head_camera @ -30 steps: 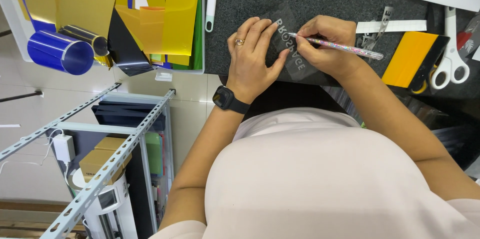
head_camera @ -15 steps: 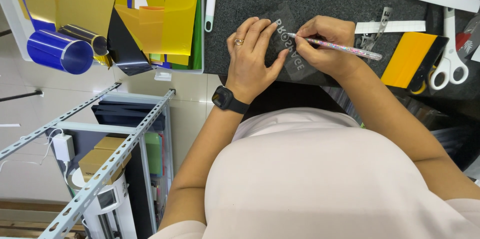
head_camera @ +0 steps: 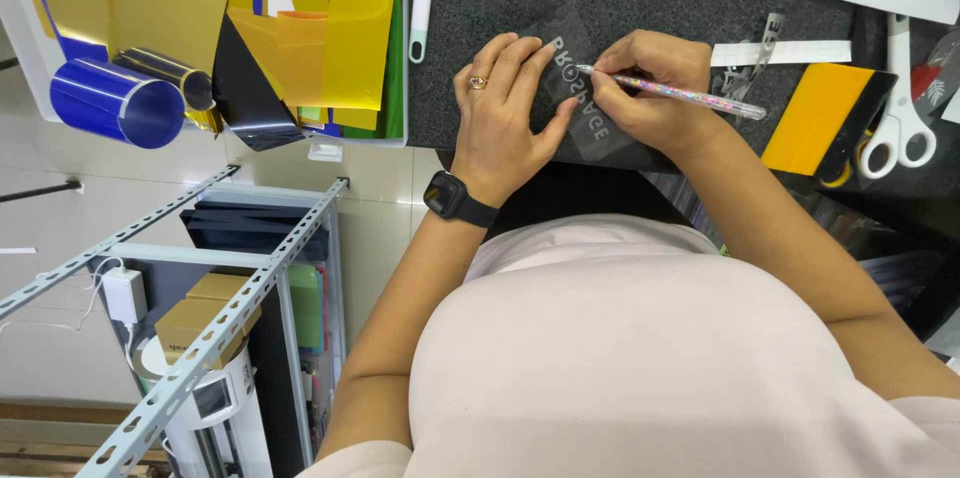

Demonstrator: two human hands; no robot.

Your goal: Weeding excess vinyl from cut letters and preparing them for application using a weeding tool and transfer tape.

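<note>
Head view: left hand (head_camera: 505, 108) flat, pinning vinyl sheet (head_camera: 585, 103); right hand (head_camera: 650, 88) grips pen (head_camera: 680, 95) over it.

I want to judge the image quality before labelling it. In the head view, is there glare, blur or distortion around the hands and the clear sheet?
Head view: lighting is even and soft; the left hand, right hand and pen tool look sharp. The clear sheet with white letters shows only faint sheen, while the yellow foil sheets and blue roll reflect glare. Shelf rails bend slightly near the edge.
</note>
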